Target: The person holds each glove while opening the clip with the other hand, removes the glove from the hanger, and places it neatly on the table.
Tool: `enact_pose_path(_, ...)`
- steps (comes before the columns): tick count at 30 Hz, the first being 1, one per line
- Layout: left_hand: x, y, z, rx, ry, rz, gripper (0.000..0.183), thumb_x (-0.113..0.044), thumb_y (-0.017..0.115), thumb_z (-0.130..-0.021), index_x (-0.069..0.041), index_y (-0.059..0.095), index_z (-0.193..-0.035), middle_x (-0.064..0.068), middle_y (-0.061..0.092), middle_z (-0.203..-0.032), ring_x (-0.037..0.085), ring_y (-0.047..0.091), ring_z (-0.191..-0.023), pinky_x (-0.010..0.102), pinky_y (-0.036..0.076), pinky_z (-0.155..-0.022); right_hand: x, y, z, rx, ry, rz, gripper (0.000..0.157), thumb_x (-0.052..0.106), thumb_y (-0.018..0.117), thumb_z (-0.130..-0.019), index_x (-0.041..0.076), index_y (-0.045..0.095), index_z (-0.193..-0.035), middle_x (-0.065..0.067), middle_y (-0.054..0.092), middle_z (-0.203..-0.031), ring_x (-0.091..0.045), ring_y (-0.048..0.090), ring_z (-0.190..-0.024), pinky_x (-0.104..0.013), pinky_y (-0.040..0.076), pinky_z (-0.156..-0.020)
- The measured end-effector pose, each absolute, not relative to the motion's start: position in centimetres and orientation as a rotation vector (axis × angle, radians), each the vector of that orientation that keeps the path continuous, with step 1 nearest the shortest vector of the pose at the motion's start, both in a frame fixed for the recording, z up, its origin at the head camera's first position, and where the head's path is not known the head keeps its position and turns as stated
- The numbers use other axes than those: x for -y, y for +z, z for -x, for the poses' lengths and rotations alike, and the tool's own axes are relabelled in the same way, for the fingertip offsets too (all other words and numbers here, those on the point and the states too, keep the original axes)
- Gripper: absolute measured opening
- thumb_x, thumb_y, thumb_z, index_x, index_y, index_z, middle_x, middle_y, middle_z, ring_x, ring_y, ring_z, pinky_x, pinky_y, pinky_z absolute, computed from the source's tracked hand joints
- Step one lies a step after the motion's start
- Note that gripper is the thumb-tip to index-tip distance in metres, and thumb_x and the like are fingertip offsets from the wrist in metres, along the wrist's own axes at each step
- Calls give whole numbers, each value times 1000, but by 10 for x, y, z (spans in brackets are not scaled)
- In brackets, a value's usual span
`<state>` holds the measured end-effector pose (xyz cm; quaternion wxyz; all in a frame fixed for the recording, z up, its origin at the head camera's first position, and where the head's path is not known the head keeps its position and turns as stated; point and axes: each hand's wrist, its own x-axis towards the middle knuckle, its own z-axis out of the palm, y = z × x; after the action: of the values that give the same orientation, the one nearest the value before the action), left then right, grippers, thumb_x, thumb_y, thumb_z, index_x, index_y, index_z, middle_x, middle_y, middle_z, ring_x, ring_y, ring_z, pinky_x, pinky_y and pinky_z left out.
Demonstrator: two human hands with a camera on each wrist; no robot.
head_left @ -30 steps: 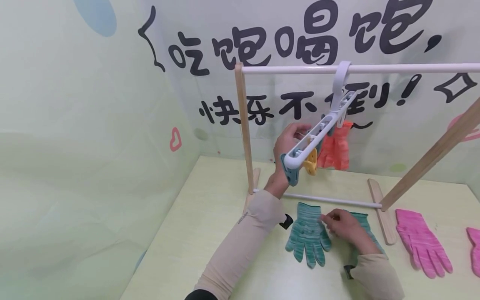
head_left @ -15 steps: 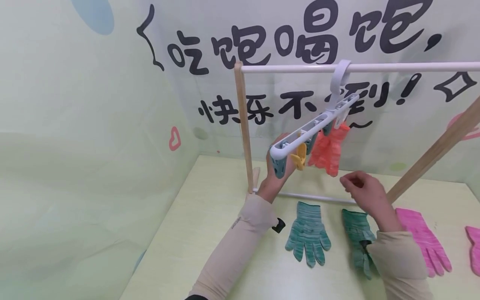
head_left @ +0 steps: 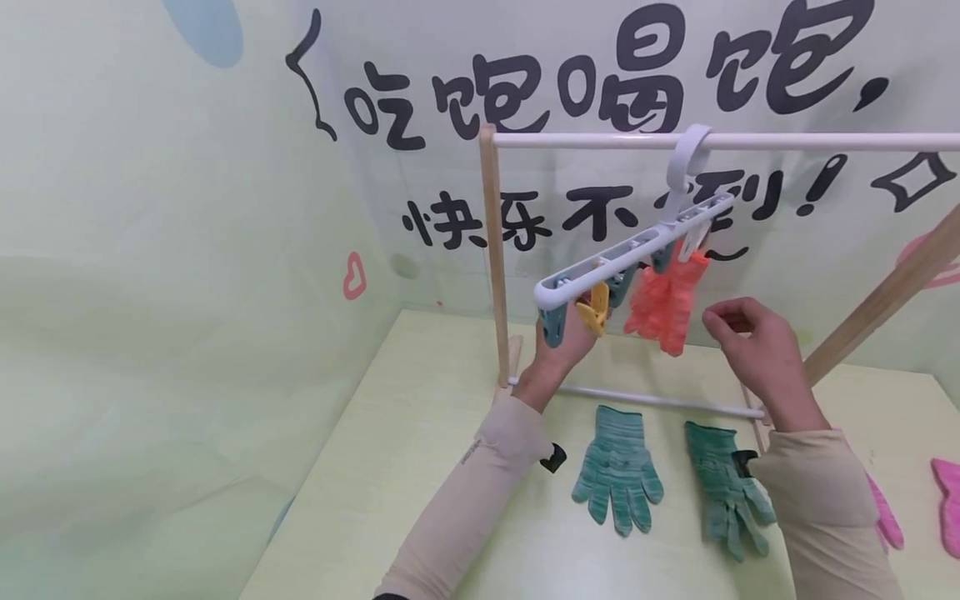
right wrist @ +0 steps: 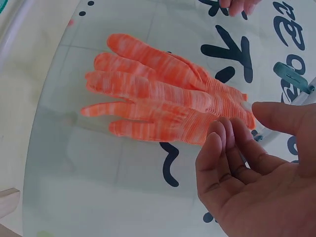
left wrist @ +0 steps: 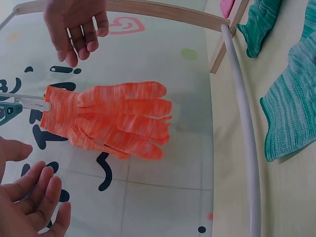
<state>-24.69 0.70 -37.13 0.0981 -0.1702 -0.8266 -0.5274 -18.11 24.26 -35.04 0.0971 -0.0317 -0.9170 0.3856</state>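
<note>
An orange knit glove (head_left: 663, 300) hangs fingers down from a white clip (head_left: 693, 242) on a white clip hanger (head_left: 622, 252). My left hand (head_left: 567, 337) is behind the hanger's near end, partly hidden by a yellow clip (head_left: 595, 310) and a blue-grey clip (head_left: 553, 325). In the left wrist view, this left hand (left wrist: 34, 200) has loosely bent fingers, thumb apart, holding nothing. Right of the glove, my right hand (head_left: 765, 346) is raised. The right wrist view shows the right hand (right wrist: 256, 168) near the glove's cuff, fingers bent, thumb apart, nothing between them.
The hanger hooks over the white top rail (head_left: 585, 142) of a wooden-legged rack (head_left: 492, 258). Two green gloves (head_left: 618, 471) lie on the table (head_left: 352, 500) in front. Pink gloves (head_left: 948, 500) lie to the right, one mostly covered by my right sleeve (head_left: 825, 500).
My right hand has risen from the green gloves to beside the orange glove. The hanger has turned, its near end swinging left. My left hand has moved slightly left and lower.
</note>
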Motion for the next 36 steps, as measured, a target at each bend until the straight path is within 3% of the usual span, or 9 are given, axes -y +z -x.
enact_pose_path(4,-17,-365,256,2380,-1243,644,36,-15,75,-94,2,63,-124,14,73,-104,22,69,-97,20,53,-89,-242,-347,183,2708,1134,90,48,40,52,-108,0,60,-134,-22,63,-125,-34,56,-112,-25,44,-76)
enact_pose_path(8,-30,-359,267,2477,-1314,616,35,-25,75,-96,-2,61,-118,9,68,-100,17,62,-96,13,46,-88,-241,-344,185,2702,1144,91,50,41,52,-108,-1,60,-135,-24,63,-126,-37,56,-114,-26,43,-77)
enact_pose_path(10,-36,-360,271,2514,-1401,567,39,-31,77,-94,-6,59,-119,6,66,-104,14,59,-98,14,46,-90,-242,-343,185,2704,1147,101,51,41,52,-108,0,59,-136,-23,62,-127,-37,56,-116,-26,43,-78)
enact_pose_path(13,-43,-366,275,2507,-1590,554,50,-33,76,-94,-12,54,-133,5,65,-128,13,60,-117,23,47,-105,-243,-344,185,2710,1149,119,52,42,51,-108,0,58,-137,-23,61,-128,-38,55,-117,-26,44,-79)
enact_pose_path(17,-52,-373,283,2431,-1751,672,56,-28,70,-97,-10,49,-146,11,58,-148,25,56,-137,32,44,-117,-245,-346,185,2710,1142,121,51,41,51,-108,-1,58,-136,-24,62,-128,-39,56,-117,-27,44,-80)
enact_pose_path(20,-58,-375,291,2372,-1714,785,48,-21,69,-98,-3,56,-141,16,64,-141,32,59,-132,31,47,-114,-246,-347,186,2711,1139,117,51,41,51,-108,-2,59,-135,-25,62,-128,-39,56,-117,-29,44,-80)
enact_pose_path(22,-61,-376,296,2376,-1639,830,42,-20,70,-98,-2,60,-135,14,67,-138,29,61,-131,29,48,-112,-246,-348,187,2715,1140,116,51,41,51,-108,-2,59,-136,-25,62,-129,-39,56,-117,-30,44,-80)
enact_pose_path(29,-73,-370,298,2423,-1635,828,50,-24,72,-99,-8,60,-145,11,66,-144,22,61,-137,27,46,-115,-245,-347,188,2714,1152,102,51,41,50,-108,-1,58,-136,-25,62,-128,-39,56,-117,-28,45,-80)
enact_pose_path(36,-79,-368,295,2407,-1628,814,36,-20,70,-99,-5,68,-132,12,75,-126,23,69,-119,15,49,-101,-248,-350,188,2704,1147,83,52,41,50,-108,-2,59,-136,-25,62,-128,-40,56,-117,-27,44,-79)
